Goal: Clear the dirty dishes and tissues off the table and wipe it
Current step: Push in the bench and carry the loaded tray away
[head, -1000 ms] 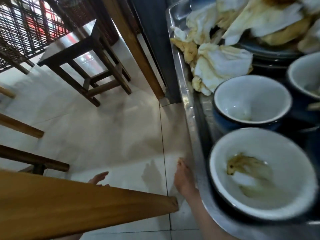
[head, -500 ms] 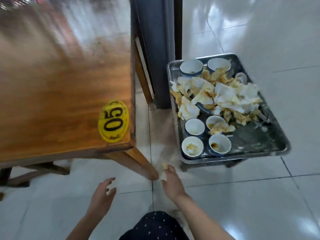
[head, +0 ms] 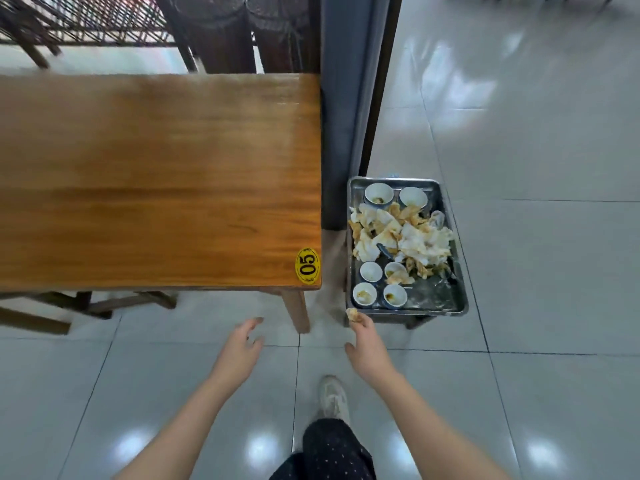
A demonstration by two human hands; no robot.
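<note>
A metal tray (head: 436, 299) stands low on the floor to the right of the wooden table (head: 156, 174). It holds several small white bowls (head: 364, 294) and a heap of stained tissues (head: 401, 237). My right hand (head: 367, 344) hovers just in front of the tray's near left corner and pinches a small stained tissue scrap (head: 352, 314) at its fingertips. My left hand (head: 242, 344) hangs in front of the table leg with fingers relaxed, holding nothing.
The tabletop carries a yellow "05" sticker (head: 307, 266) at its near right corner. A dark pillar (head: 349, 98) rises between table and tray. Wooden stools (head: 86, 303) sit under the table's left side. Glossy tiled floor (head: 519, 168) spreads to the right. My shoe (head: 333, 396) is below.
The view has risen from close to the floor and tray to a standing height. My right hand has lifted off the floor with a tissue scrap pinched in it.
</note>
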